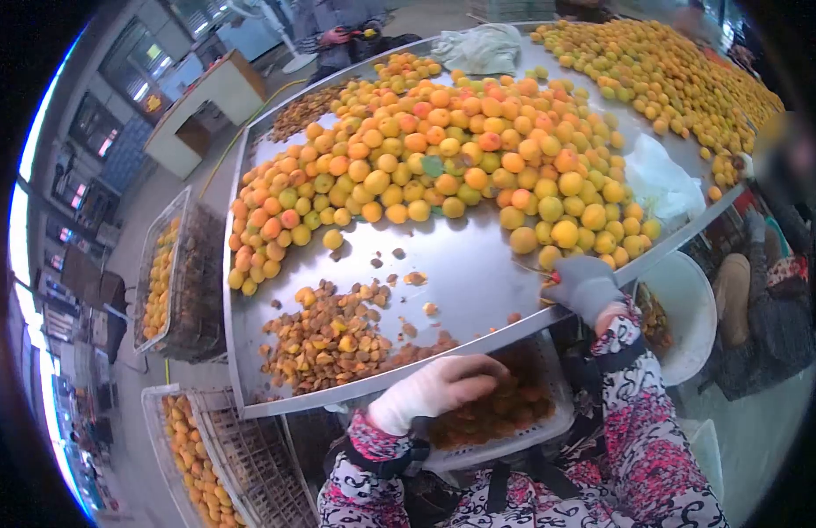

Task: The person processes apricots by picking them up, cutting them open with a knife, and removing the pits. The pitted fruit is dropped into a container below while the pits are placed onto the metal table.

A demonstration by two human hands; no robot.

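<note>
My left hand (439,389), in a white glove, is over the near edge of a white crate (558,421) that holds orange fruit pieces. Its fingers are curled, and what they hold, if anything, is hidden. In a grey glove, my right hand (582,289) rests at the metal table's (382,264) near edge, closed on a small thing with a reddish part that I cannot make out. Just beyond it lies a large pile of apricots (443,150). A heap of pits and fruit scraps (329,339) sits at the table's near left.
Crates of apricots (166,277) (197,458) stand left of the table. A white bucket (690,317) is at right, near a seated person (764,308). A plastic bag (661,180) and a cloth (478,48) lie on the table. Another apricot pile (663,79) covers the far right.
</note>
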